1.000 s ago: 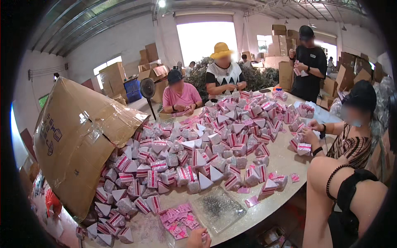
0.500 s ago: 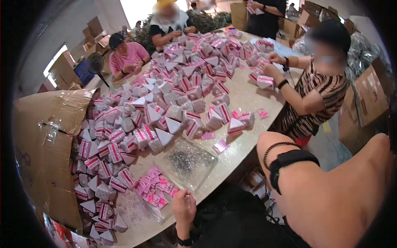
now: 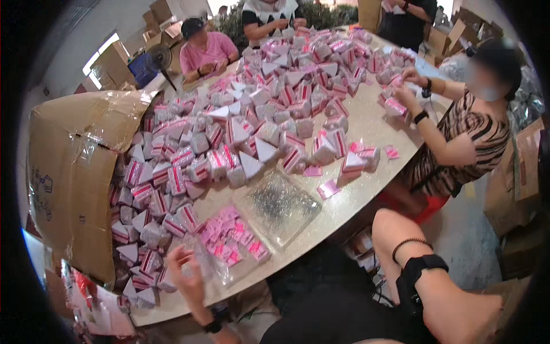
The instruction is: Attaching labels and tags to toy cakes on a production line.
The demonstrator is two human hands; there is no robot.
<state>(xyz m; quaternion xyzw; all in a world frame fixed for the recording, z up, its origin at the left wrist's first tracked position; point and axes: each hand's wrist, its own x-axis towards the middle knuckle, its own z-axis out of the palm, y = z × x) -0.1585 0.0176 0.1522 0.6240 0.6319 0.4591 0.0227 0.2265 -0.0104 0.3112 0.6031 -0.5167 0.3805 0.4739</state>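
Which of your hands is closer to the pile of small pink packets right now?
Left. The left hand is raised at the table edge, right beside the pink packets. The right hand is out of view; only the right forearm shows, off the table, well to the right.

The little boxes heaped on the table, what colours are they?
The little boxes are white with pink stripes, seen in the head view.

The tabletop (image 3: 366, 123) looked like smooth, glossy pale stone or laminate. The small pink-and-white boxes (image 3: 252, 132) were printed card with a slight sheen. The big carton (image 3: 74, 172) was matt brown corrugated cardboard, sealed with shiny clear tape. The flat tray (image 3: 279, 205) and the bag of pink labels (image 3: 232, 243) were clear, glossy plastic.
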